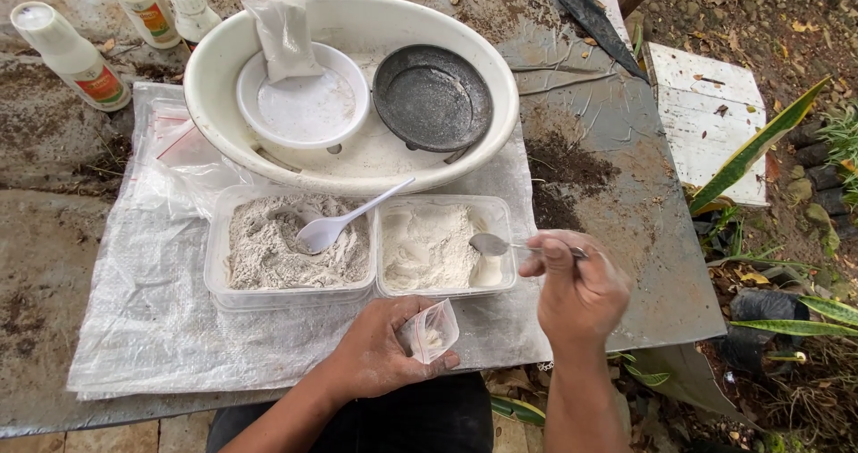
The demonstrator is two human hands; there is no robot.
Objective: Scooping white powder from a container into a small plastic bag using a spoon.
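Left hand [380, 355] closed round small clear bag [431, 331], mouth open, low near lap; right hand [576, 290] pinches metal spoon [493, 244] over white powder tub [444, 246]; powder may spill if bag mouth flops shut; white bottles [70, 55] with bright labels at far left of surface [626, 212]; sealed powder packet [284, 26] leans in big bowl [353, 174].

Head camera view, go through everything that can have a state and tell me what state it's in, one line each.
Small zip bag: open, a little powder inside, held in left hand.
Metal spoon: held by right hand, over right tub.
Right tub: uncovered, part full of white powder.
Left tub: uncovered, full of greyish powder, white plastic spoon resting in it.
Bottles: capped, upright.
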